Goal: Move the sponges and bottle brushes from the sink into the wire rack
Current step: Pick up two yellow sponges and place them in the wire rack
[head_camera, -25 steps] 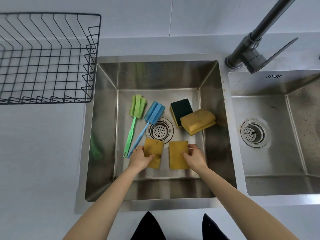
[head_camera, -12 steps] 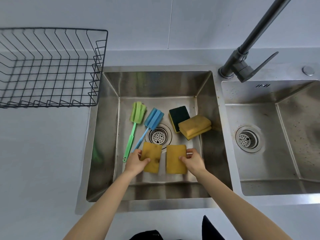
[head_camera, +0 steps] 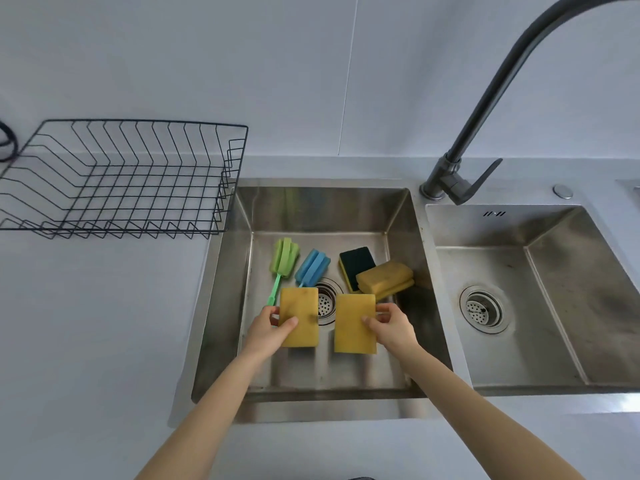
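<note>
My left hand (head_camera: 268, 329) grips a yellow sponge (head_camera: 300, 315) by its left edge, lifted above the floor of the left sink (head_camera: 322, 209). My right hand (head_camera: 393, 327) grips a second yellow sponge (head_camera: 353, 323) by its right edge, also lifted. Behind them on the sink floor lie a green bottle brush (head_camera: 284, 259), a blue bottle brush (head_camera: 312, 268), a sponge with a dark green top (head_camera: 356, 261) and a yellow sponge (head_camera: 386, 278) resting partly on it. The black wire rack (head_camera: 117, 181) stands empty on the counter to the left of the sink.
A dark faucet (head_camera: 485, 109) arches over the divider between the left sink and a second sink (head_camera: 540, 299) on the right. The left sink's drain (head_camera: 325, 303) shows between the two held sponges. White counter surrounds the rack.
Both hands have closed on the two front sponges and raised them off the sink floor. My view has tilted up, showing more wall and faucet.
</note>
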A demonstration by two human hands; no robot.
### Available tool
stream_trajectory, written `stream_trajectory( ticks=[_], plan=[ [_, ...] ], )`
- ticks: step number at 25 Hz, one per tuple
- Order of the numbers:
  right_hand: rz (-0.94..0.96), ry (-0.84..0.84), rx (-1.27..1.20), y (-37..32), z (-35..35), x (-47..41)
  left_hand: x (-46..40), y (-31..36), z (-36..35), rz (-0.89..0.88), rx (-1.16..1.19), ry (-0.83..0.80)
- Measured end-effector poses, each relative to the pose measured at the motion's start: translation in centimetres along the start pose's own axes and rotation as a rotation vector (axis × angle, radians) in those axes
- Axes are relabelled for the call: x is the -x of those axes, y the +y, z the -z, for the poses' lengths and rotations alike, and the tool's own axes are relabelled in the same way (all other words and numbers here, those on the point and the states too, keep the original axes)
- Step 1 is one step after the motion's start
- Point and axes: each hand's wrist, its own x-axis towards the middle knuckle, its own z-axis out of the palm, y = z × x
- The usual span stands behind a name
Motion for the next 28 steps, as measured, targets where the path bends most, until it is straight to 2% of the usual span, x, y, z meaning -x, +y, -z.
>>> stream_trajectory(
  ticks=[9, 15, 22, 28],
  plan=[
    [0.142, 0.052, -0.134, -4.0, 1.2, 2.2, 3.8, 1.8, 3.2, -0.213, 0.117, 0.122],
    [0.222, 0.015, -0.219, -7.4, 1.6, 3.8, 5.5, 3.4, 6.0, -0.325, 0.203, 0.194],
    [0.280, -0.063, -0.315, -12.0, 0.6, 4.6, 6.0, 4.6, 9.7, -0.383, 0.302, 0.254],
    [0.351, -0.109, -0.304, -16.7, -0.4, 4.1, 5.3, 5.5, 13.3, -0.416, 0.364, 0.316]
  ],
)
